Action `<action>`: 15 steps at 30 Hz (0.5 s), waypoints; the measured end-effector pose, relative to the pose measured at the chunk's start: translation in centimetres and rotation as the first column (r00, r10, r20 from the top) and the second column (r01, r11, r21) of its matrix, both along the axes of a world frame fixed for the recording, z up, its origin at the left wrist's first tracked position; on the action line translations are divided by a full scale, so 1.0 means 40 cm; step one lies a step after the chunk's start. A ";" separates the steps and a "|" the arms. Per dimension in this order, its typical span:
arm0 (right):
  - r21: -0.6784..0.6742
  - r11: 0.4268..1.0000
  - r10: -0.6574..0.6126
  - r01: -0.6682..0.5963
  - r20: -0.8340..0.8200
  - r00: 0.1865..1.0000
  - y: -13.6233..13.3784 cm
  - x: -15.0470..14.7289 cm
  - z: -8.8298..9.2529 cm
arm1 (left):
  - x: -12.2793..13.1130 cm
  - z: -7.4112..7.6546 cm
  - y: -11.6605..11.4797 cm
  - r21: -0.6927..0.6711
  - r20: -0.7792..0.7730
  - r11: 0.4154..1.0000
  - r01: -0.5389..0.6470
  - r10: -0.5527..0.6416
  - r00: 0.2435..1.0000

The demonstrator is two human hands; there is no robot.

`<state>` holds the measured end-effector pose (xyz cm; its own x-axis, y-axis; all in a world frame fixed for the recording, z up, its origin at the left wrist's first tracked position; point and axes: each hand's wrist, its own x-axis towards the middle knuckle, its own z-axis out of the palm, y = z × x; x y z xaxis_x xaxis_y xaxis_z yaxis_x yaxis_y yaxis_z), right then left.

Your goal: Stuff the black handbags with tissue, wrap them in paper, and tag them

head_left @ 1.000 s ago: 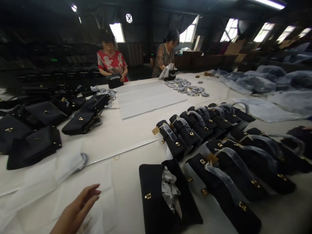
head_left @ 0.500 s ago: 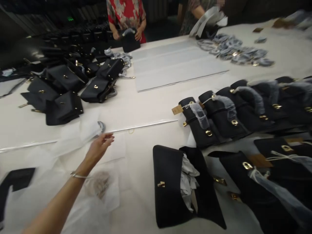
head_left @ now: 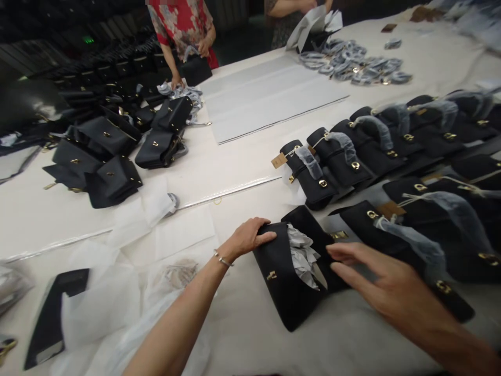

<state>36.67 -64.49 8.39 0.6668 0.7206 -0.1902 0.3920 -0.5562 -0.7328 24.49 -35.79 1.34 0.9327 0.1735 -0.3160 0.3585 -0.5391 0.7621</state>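
Note:
A black handbag [head_left: 279,292] lies open on the table in front of me, crumpled paper stuffing [head_left: 303,256] showing in its mouth. My left hand [head_left: 252,237] grips its upper left corner, thumb on the near face and fingers over the edge. A small gold clasp piece [head_left: 271,275] sits on that face. To the right, the bag's black flap [head_left: 303,219] is folded back. My right hand [head_left: 371,274] is beside the flap, thumb and fingers apart, with nothing visible between them; whether the fingertips touch the flap I cannot tell.
Rows of finished-looking black bags with wrapped handles [head_left: 309,167] line the right. White tissue sheets [head_left: 102,308] and a dark strip [head_left: 58,308] lie left. Beyond are piled black bags [head_left: 113,180], grey sheets [head_left: 270,99], wrapped straps [head_left: 352,62] and two people [head_left: 182,31].
My left hand has moved right from above the tissue and taken hold of the handbag, which has turned slightly. My right hand has come into view. A person across the table has reached toward the wrapped straps.

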 end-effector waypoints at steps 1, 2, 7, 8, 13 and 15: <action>-0.015 1.000 0.006 -0.008 -0.118 0.993 0.019 -0.045 -0.036 | -0.058 0.001 -0.015 0.006 -0.036 1.000 -0.014 0.014 0.999; -0.027 1.000 0.009 -0.016 -0.249 0.969 0.034 -0.095 -0.070 | -0.124 0.005 -0.031 0.003 -0.074 0.999 -0.037 0.038 0.997; 0.037 0.971 0.215 -0.236 -0.567 0.795 0.037 -0.313 -0.121 | -0.426 0.085 -0.115 0.015 -0.314 0.999 -0.048 0.051 0.948; 0.053 0.951 0.280 -0.305 -0.570 0.773 0.032 -0.333 -0.111 | -0.457 0.104 -0.132 0.062 -0.293 0.997 -0.047 0.063 0.954; 0.022 0.887 0.367 -0.461 -0.639 0.676 0.035 -0.332 -0.062 | -0.451 0.145 -0.201 0.182 0.011 0.981 0.064 -0.068 0.998; -0.012 0.865 0.378 -0.502 -0.642 0.667 0.041 -0.328 -0.057 | -0.417 0.137 -0.217 0.198 -0.003 0.954 0.224 -0.228 0.974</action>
